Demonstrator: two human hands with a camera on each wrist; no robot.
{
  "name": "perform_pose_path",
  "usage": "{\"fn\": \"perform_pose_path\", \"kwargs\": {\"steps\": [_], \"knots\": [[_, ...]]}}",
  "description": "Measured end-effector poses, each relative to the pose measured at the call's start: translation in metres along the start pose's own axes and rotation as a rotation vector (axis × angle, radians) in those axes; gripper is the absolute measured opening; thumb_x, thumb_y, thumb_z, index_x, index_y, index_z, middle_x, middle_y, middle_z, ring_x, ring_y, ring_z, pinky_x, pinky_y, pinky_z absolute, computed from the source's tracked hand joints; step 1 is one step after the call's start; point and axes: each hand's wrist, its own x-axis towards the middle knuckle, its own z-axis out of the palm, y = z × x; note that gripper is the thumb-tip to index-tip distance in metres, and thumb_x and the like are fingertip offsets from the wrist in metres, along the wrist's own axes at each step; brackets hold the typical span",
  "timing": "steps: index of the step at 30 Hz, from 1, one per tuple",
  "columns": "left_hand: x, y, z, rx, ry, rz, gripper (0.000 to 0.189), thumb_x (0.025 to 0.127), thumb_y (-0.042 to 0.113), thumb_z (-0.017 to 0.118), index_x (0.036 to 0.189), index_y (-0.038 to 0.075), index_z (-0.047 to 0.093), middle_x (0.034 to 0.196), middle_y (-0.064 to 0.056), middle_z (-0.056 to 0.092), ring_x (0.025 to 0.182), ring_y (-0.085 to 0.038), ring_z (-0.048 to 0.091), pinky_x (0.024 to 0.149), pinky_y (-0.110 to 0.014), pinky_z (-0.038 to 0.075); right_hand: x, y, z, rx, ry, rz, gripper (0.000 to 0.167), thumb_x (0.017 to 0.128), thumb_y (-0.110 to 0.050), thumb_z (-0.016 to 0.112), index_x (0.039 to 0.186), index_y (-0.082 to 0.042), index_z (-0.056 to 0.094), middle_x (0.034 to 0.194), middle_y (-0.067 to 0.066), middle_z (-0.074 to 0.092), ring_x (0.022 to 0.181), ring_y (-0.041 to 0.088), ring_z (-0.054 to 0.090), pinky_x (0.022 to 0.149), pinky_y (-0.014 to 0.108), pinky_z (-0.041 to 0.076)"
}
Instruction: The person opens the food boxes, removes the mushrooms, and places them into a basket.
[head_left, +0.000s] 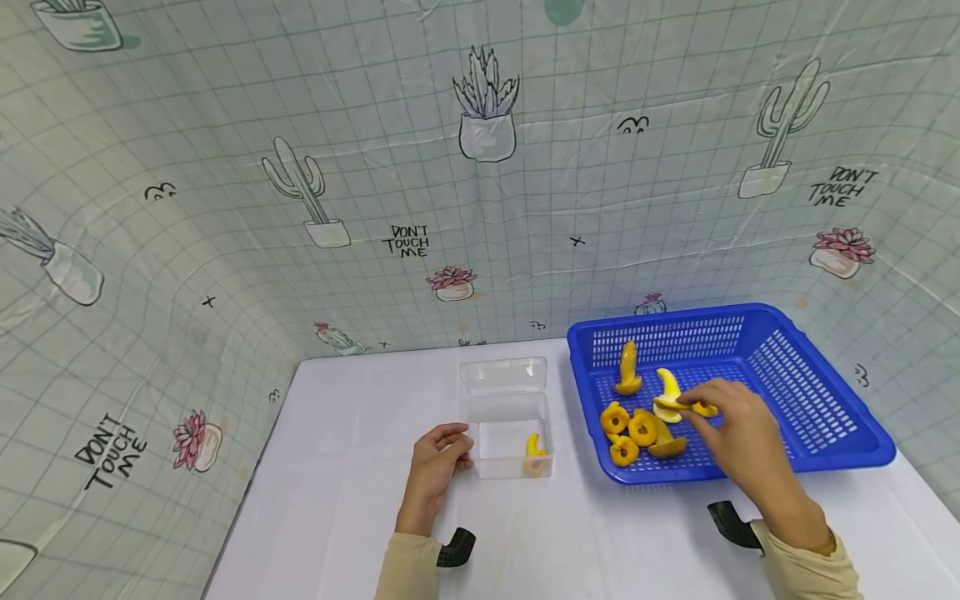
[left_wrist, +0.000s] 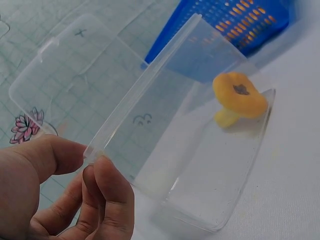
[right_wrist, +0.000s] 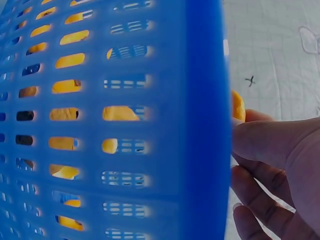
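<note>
My left hand (head_left: 435, 467) pinches the left wall of a clear plastic box (left_wrist: 150, 115) between thumb and fingers. Inside the box, at its front right corner, is one yellow mushroom (left_wrist: 240, 95) with a round cap and a short stem. Over the blue basket (head_left: 832, 392), my right hand (head_left: 742, 429) pinches another yellow mushroom (head_left: 675, 405) between thumb and fingertips. Its edge (right_wrist: 239, 106) shows past the basket rim in the right wrist view. Beneath and beside that hand lie several more mushrooms (head_left: 642, 427), mostly in the basket's left half.
The box's clear lid (head_left: 504, 375) stands open at its back. Box and basket stand side by side on a white-covered table (head_left: 337, 467). A printed cloth (head_left: 525, 217) hangs behind and at the sides. Black curved pieces (head_left: 457, 548) stick out by both wrists.
</note>
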Motion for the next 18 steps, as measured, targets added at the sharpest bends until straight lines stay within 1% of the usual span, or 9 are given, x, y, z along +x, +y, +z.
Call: {"fn": "perform_pose_path", "kwargs": {"steps": [5,14,18], "knots": [[0.0008,-0.001,0.0001,-0.003,0.003,0.002,0.034,0.095,-0.006,0.065,0.128,-0.016,0.06,0.088,-0.001,0.064,0.064,-0.01,0.059,0.061,-0.02,0.055,0.0015,0.0024,-0.0009,-0.011,0.008,-0.004,0.026,0.075,0.008,0.09,0.094,-0.006,0.079,0.095,0.014,0.075,0.086,0.038,0.063,0.07,0.047,0.047],[0.0012,-0.0021,0.0004,-0.009,0.008,-0.003,0.034,0.095,-0.006,0.066,0.128,-0.015,0.06,0.088,-0.001,0.064,0.064,-0.01,0.059,0.06,-0.02,0.055,0.0019,0.0064,-0.0009,-0.032,-0.029,0.031,0.023,0.078,0.005,0.09,0.096,-0.005,0.079,0.097,0.015,0.075,0.085,0.038,0.063,0.067,0.045,0.045],[0.0013,-0.0021,0.0003,-0.009,0.01,-0.005,0.035,0.095,-0.006,0.066,0.128,-0.015,0.06,0.089,-0.001,0.064,0.065,-0.01,0.059,0.061,-0.02,0.055,0.0028,0.0054,-0.0002,-0.035,-0.049,0.05,0.022,0.08,0.005,0.088,0.099,-0.004,0.079,0.099,0.018,0.075,0.089,0.041,0.063,0.071,0.053,0.049]]}}
